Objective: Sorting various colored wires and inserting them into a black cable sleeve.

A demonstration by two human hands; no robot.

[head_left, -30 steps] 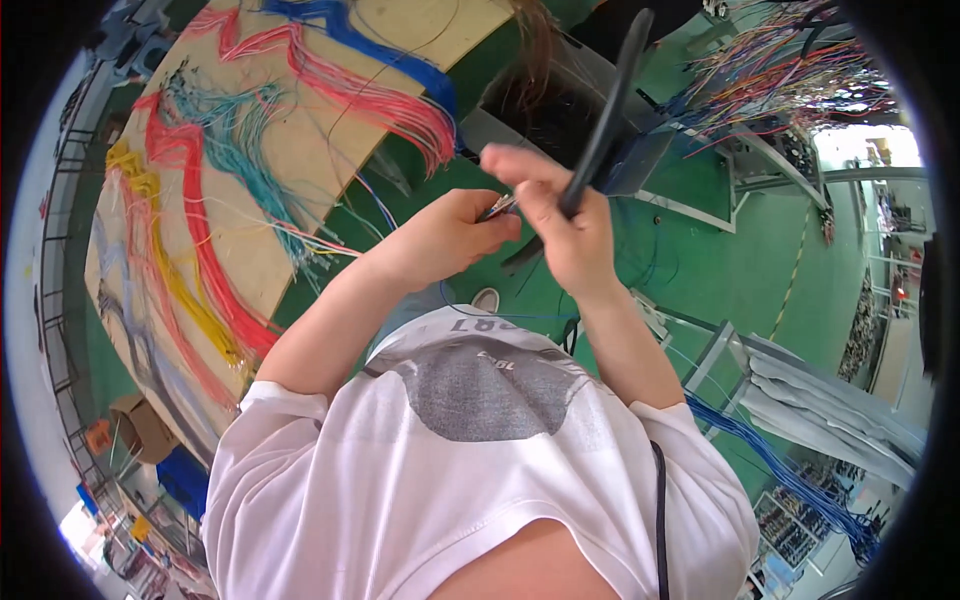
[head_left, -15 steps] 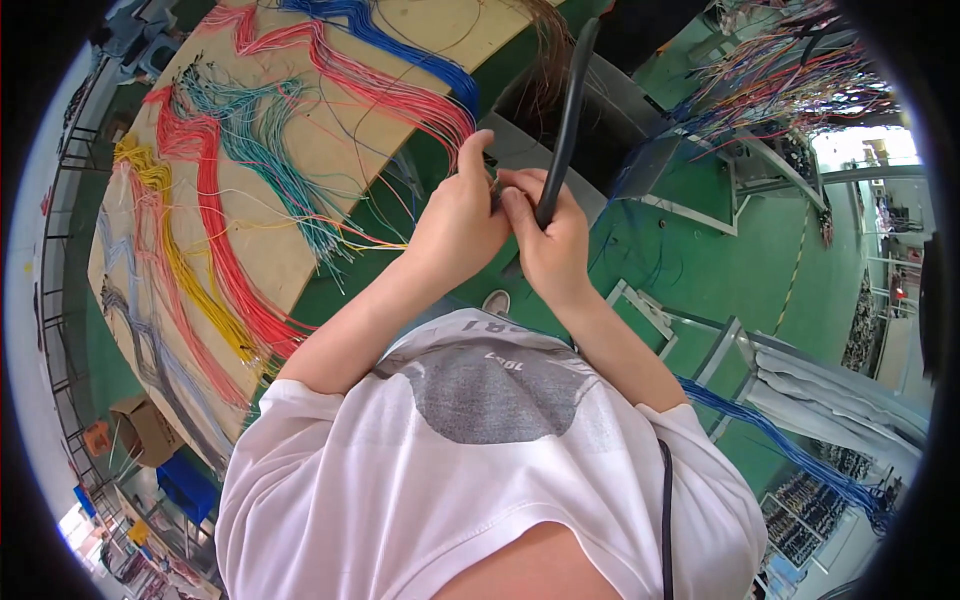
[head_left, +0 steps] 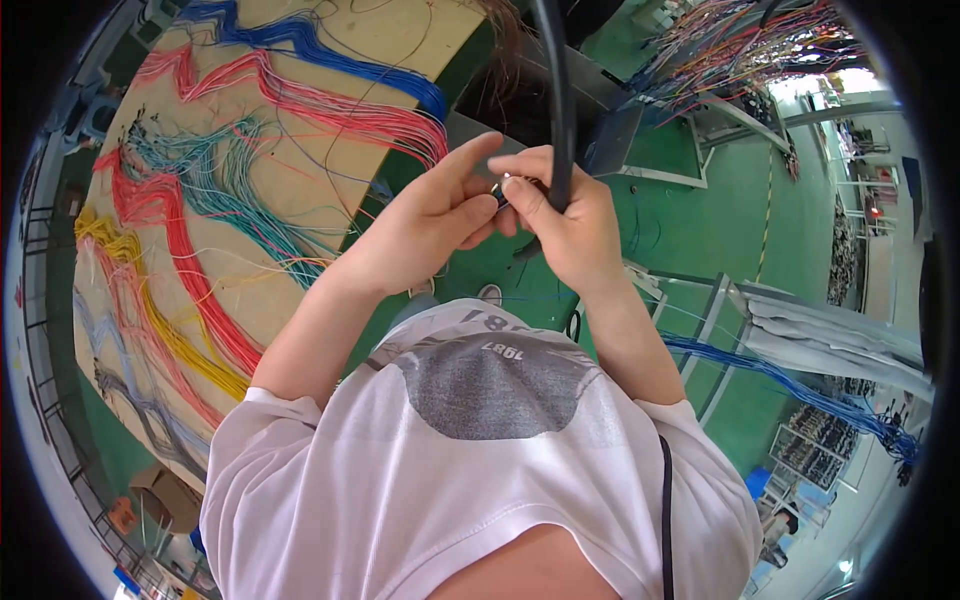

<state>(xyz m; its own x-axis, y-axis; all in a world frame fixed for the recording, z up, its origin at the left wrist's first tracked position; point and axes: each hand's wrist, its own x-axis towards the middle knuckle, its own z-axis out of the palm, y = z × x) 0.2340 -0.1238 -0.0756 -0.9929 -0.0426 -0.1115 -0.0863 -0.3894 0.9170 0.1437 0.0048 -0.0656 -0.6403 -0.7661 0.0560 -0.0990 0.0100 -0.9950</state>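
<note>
A thick black cable (head_left: 560, 100) runs down from the top edge to my right hand (head_left: 582, 228). It passes between the thumb and the palm side, and a dark piece shows again below the fingers. My right hand is closed around it, thumb and forefinger pinched at a small dark part with a shiny metal spot (head_left: 497, 192). From the left, my left hand (head_left: 420, 222) meets it, thumb and bent fingers closed on the same small part, forefinger stretched out. Fingers hide most of this part, so its kind cannot be made out.
On the wooden table (head_left: 330, 175) at left lie bundles of blue wires (head_left: 320, 50), red wires (head_left: 195, 265), teal wires (head_left: 235, 205) and yellow wires (head_left: 165, 320). A grey metal bin (head_left: 640, 135) stands ahead. More wires (head_left: 740, 50) hang at upper right; a metal frame (head_left: 715, 310) stands right.
The left hand has turned, its thumb now lying against the small part. The cable's upper stretch has swung more upright. The view has shifted, so the table sits farther left.
</note>
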